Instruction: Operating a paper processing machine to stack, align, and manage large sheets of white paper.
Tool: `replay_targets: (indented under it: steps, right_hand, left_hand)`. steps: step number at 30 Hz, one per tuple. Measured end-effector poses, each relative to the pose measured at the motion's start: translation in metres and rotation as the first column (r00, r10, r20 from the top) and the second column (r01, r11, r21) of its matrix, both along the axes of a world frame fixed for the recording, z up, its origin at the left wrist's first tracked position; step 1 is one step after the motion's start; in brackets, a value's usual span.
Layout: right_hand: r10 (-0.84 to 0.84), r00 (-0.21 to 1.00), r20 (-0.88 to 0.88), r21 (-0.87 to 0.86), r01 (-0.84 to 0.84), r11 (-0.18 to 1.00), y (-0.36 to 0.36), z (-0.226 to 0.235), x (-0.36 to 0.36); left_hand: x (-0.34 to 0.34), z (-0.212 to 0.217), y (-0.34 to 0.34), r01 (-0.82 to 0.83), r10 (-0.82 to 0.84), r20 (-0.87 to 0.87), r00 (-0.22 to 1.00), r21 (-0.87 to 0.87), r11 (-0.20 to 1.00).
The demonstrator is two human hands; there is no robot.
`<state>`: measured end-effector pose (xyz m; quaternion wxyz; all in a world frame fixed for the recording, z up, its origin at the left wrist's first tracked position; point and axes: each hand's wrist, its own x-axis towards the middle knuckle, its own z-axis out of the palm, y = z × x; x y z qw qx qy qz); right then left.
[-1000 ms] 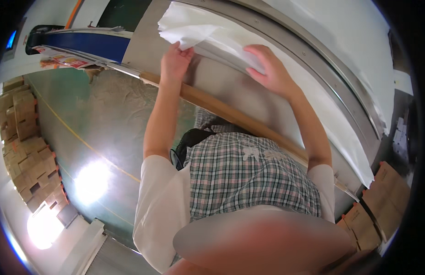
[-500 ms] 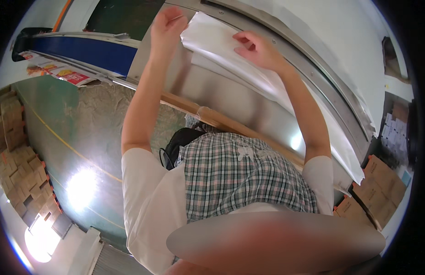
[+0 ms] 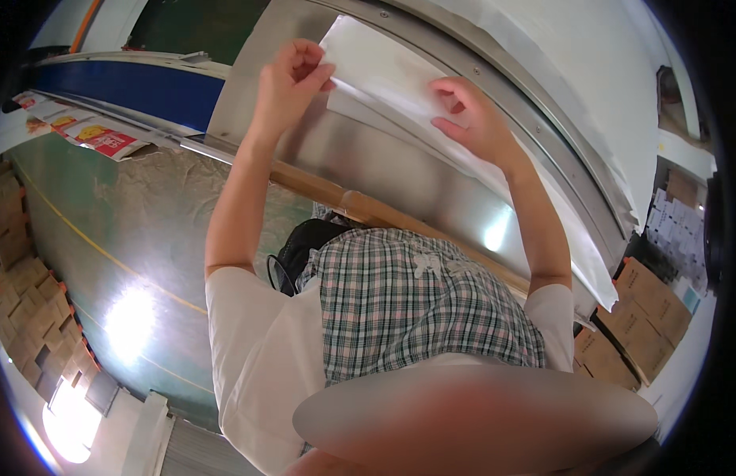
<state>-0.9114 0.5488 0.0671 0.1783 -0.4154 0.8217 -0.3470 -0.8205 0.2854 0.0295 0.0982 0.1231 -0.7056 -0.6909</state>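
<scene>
A long strip of glossy white sheet material (image 3: pixel 376 55) lies slantwise on a bare metal worktop (image 3: pixel 368 163), along a raised metal rail. At its far left end is my left hand (image 3: pixel 293 83), its fingers curled and the thumb at the sheet's edge, closed on that edge. My right hand (image 3: pixel 483 127) rests over the middle of the sheet. Its fingers are bent, with a gap between them and the thumb, and nothing shows inside the grip. A second pale layer (image 3: pixel 384 123) shows beneath the near side of the strip.
A brown wooden-looking edge (image 3: pixel 368 205) runs along the worktop's near side, close to my checked apron (image 3: pixel 431 309). A blue conveyor belt (image 3: pixel 130 95) stretches left, with printed packaging (image 3: pixel 98 131) beside it. Stacked cartons (image 3: pixel 642 309) stand at the right.
My left hand has come nearer, down to the sheet's end edge. My right hand has shifted slightly right and nearer, its fingers still apart.
</scene>
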Motion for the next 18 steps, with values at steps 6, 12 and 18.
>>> replay_targets:
  steps: [6,12,18]
  right_hand:
    - [-0.078,0.979,0.188,0.019,0.076,0.997,0.014,-0.002,-0.002]
    - [0.057,0.982,-0.177,0.052,-0.049,0.997,-0.001,-0.002,0.017]
    - [0.007,1.000,0.011,-0.003,-0.007,1.000,0.018,-0.015,-0.011]
  left_hand:
    - [-0.016,-0.013,-0.013,-0.034,0.007,-0.121,0.993,-0.218,0.975]
    - [-0.011,-0.026,-0.018,0.006,-0.004,0.010,1.000,-0.290,0.957]
    - [-0.012,-0.004,-0.014,-0.055,0.050,-0.045,0.998,-0.111,0.992]
